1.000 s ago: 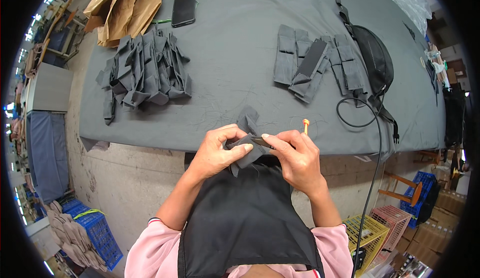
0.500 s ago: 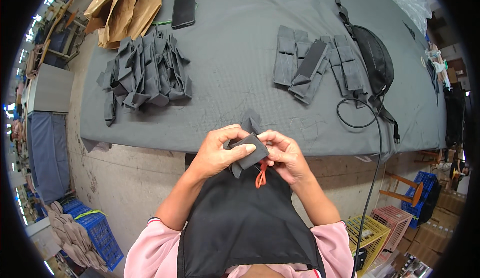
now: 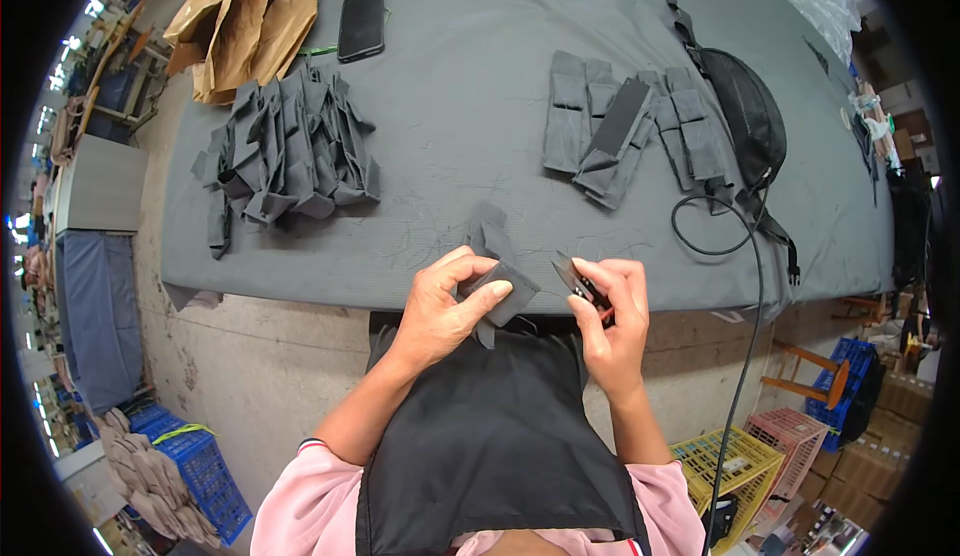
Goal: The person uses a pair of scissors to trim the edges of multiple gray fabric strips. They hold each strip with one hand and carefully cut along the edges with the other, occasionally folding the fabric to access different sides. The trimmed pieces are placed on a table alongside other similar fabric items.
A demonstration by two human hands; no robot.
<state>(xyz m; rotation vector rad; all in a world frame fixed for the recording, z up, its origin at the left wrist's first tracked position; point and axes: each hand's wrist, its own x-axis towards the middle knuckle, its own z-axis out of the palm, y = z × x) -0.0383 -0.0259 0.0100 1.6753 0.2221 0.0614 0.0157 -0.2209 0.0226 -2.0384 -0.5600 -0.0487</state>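
A grey fabric piece (image 3: 497, 281) is pinched in the left hand (image 3: 440, 311), thumb over its near face and fingers wrapped behind, so that the piece is held upright just above the table (image 3: 450, 106) edge with a loose flap rising past the fingertips toward the far side. A small snip tool (image 3: 580, 284) with an orange-red handle is gripped in the right hand (image 3: 612, 331), fingers curled closed around it and its dark blades pointed up and inward at the piece. The two are set just apart: the piece lies directly to the inner side of the right hand, a narrow gap being left between blade tip and fabric edge, and its long axis runs away from the body, roughly across the line of the blades. Beyond the left hand a heap of folded grey pieces (image 3: 285, 151) is stacked; beyond the right hand a second, flatter row (image 3: 625, 131) is laid beside a black bag (image 3: 745, 116). A phone (image 3: 362, 24) and brown paper (image 3: 245, 16) are seen at the far edge. A black apron (image 3: 495, 436) is worn below both hands.
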